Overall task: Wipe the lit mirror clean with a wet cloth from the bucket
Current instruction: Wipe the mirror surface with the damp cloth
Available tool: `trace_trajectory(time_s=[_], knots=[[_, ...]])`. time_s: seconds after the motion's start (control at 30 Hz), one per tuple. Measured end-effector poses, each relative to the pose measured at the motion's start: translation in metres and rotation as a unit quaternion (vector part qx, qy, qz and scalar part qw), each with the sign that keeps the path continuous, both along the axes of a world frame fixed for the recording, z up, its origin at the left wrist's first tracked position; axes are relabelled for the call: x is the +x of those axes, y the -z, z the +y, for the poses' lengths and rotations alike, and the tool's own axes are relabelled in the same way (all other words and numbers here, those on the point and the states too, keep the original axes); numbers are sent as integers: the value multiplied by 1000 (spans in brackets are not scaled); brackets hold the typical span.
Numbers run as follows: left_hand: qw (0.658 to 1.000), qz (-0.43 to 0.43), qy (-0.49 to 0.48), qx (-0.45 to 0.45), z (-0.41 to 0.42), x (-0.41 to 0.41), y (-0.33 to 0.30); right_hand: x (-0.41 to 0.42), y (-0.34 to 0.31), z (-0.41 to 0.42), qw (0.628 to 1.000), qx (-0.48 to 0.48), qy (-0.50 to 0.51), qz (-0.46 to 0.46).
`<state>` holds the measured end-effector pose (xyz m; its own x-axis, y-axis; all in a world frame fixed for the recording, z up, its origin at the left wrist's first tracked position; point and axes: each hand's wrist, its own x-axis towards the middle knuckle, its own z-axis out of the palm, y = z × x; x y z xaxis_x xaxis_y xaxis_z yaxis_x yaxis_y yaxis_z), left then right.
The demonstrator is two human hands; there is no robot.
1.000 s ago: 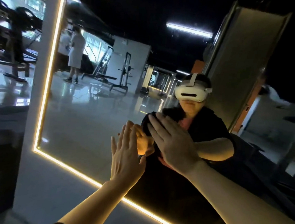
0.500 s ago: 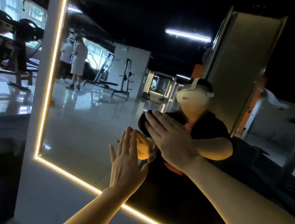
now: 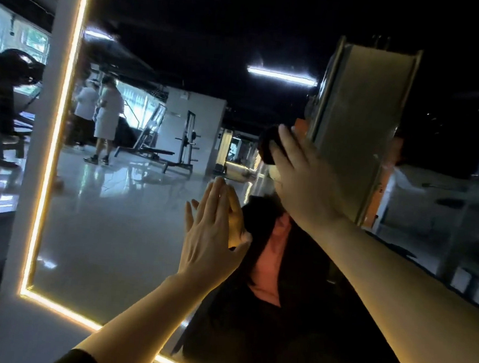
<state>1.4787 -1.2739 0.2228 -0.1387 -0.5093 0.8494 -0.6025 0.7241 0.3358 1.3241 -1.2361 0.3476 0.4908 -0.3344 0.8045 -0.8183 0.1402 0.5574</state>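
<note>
Both hands up on glass. Right hand at 1 o'clock, fingers flat, pressing dark cloth to mirror. Left hand dead centre, fingers straight, palm to glass, holding nothing, looks like a brace.

Mirror: big, rigid, slick, fragile I'd guess, so spread pressure, no leaning hard. Lit strip runs 9 to 6 o'clock.

Cloth: soft, light, likely slippery when wet; best kept bunched under flat palm. Bucket not visible.

Right hand pressing dark cloth on mirror, left hand seemingly flat against glass
</note>
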Motion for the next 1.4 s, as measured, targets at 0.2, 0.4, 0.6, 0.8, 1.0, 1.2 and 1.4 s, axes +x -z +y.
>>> trace_trajectory(time_s=[0.2, 0.4, 0.6, 0.8, 1.0, 1.2, 1.4], knots=[[998, 11, 13, -67, 1, -20, -52, 7, -5, 5, 998, 9, 8, 64], [995, -39, 21, -87, 14, -44, -83, -47, -42, 45, 989, -113, 63, -70], [992, -100, -35, -69, 18, -49, -87, -62, -14, 57, 999, -9, 38, 28], [975, -171, -97, -103, 10, -44, -88, -76, -52, 58, 982, -127, 38, -137], [965, -186, -108, -148, 4, -38, -86, -45, -30, 23, 998, -34, 28, 54], [954, -214, -103, -183, -8, -26, -88, -65, -67, 44, 970, -159, 36, -183], [961, -105, -82, -240, 7, -16, -121, -24, -63, 14, 990, -105, 26, -88]])
